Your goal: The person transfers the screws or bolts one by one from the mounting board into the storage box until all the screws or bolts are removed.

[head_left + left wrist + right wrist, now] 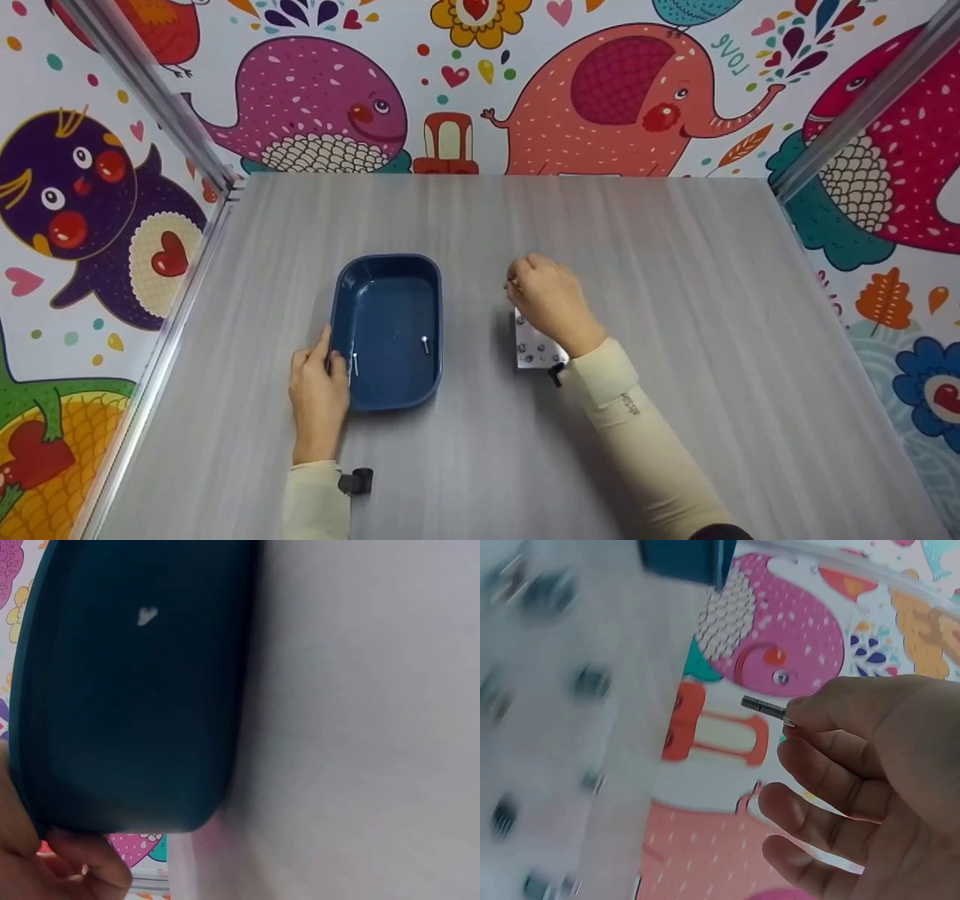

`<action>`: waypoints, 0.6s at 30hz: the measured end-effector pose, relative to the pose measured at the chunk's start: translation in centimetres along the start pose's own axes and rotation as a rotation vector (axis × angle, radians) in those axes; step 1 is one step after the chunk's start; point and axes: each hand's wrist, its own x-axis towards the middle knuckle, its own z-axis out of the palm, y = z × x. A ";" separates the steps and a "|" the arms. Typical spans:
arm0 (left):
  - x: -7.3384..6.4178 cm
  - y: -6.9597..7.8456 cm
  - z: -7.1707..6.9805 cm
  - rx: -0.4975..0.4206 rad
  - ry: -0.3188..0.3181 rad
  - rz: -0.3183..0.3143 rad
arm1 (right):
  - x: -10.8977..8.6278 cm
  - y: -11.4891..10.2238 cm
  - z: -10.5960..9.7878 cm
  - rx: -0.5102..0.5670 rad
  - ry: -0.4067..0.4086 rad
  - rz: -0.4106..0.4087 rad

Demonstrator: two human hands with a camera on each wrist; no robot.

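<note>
My left hand (319, 394) grips the left side wall of a blue plastic tray (397, 259), thumb and fingers at its rim. Two small screws lie inside: one screw (355, 364) near the left wall, another screw (425, 345) near the right. My right hand (551, 296) is raised over a metal plate (532, 361), partly covering it in the head view. Between thumb and index finger it pinches a threaded screw (763, 707), whose shank sticks out beyond the fingertips. Several screws stand in the plate, blurred in the right wrist view.
The tray and plate sit apart on a grey wood-grain table (472, 225). Patterned walls with cartoon animals (615, 97) rise behind and at both sides, with metal frame posts (862, 105) at the corners.
</note>
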 end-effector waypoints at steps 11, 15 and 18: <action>0.1 -0.1 0.0 -0.002 0.011 -0.011 | 4.5 -6.8 1.8 -0.017 -0.116 -0.120; 0.0 0.0 0.0 -0.002 0.003 -0.011 | 5.4 -8.4 2.5 -0.023 -0.124 -0.160; 0.1 0.0 -0.1 0.003 0.009 -0.012 | 5.8 -9.1 3.2 -0.022 -0.139 -0.172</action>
